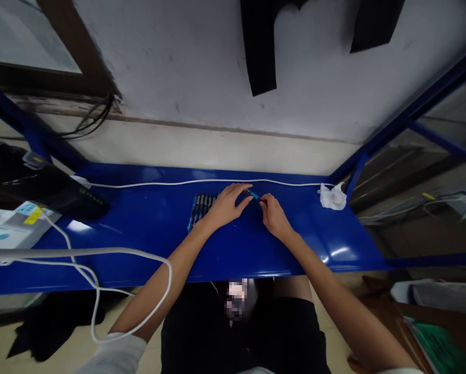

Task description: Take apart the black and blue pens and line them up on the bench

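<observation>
A blue and dark pen point(254, 196) is held tilted between my two hands above the blue shelf point(233, 249). My right hand point(274, 215) pinches its lower right end. The thumb and fingers of my left hand point(230, 203) are curved around its upper left end. Several similar pens point(202, 206) lie side by side in a row just left of my left hand, which partly covers them.
A white cable point(178, 184) runs along the shelf's back to crumpled white tissue point(333, 197). At left sit a white box point(18, 228) and a black bag point(42, 182). A looped white cord point(169, 280) hangs across my left forearm.
</observation>
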Available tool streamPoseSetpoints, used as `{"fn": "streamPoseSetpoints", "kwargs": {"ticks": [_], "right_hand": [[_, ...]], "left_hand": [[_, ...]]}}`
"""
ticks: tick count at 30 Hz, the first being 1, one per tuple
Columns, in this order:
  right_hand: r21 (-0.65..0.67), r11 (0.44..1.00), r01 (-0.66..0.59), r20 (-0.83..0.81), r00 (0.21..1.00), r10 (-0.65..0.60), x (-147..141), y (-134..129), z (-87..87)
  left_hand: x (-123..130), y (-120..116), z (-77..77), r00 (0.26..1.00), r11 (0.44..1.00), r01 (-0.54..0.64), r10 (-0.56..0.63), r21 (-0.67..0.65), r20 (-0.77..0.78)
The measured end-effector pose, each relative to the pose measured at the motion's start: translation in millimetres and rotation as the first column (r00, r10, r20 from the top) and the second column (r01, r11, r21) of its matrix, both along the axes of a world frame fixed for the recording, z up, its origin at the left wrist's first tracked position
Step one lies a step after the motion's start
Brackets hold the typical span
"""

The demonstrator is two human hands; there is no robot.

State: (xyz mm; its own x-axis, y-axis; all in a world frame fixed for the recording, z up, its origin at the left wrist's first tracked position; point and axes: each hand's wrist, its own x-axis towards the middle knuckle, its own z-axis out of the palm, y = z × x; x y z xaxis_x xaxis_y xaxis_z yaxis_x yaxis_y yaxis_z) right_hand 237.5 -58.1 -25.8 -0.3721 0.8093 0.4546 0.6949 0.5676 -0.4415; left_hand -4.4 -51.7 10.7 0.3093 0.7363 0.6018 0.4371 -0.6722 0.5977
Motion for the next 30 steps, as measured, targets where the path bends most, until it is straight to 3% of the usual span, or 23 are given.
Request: {"fn": "streamPoseSetpoints", "kwargs": {"ticks": [4, 8, 12, 19, 25, 30], "right_hand": [[0.010, 0.994, -0.108, -0.003, 0.994, 0.108, -9, 25, 4.4], [0.191, 0.959, -0.211, 0.135, 0.973, 0.187, -33, 63, 15.3], [0.262, 0.923, -0.281, 0.158, 0.956, 0.246, -56, 87, 18.6], [0.222, 0.928, -0.300, 0.129, 0.952, 0.277, -61, 87, 8.0], [0.292, 0.907, -0.304, 0.160, 0.950, 0.268, -61, 86, 5.0], [0.322, 0.896, -0.304, 0.146, 0.952, 0.271, -56, 84, 7.7]], "left_hand": [[3, -3, 3.4, 0.987, 0.994, 0.071, -0.081, 0.078, 0.136], [-3, -2, 7.4, 0.973, 0.986, -0.076, 0.040, 0.148, 0.229], [-14, 3, 7.7, 0.945, 0.959, -0.245, 0.203, 0.145, 0.256], [-23, 8, 0.9, 0.944, 0.949, -0.293, 0.268, 0.115, 0.194], [-26, 11, -6.0, 0.900, 0.928, -0.372, 0.360, 0.003, 0.248], [-21, 7, -1.9, 0.915, 0.925, -0.380, 0.372, 0.023, 0.154]]}}
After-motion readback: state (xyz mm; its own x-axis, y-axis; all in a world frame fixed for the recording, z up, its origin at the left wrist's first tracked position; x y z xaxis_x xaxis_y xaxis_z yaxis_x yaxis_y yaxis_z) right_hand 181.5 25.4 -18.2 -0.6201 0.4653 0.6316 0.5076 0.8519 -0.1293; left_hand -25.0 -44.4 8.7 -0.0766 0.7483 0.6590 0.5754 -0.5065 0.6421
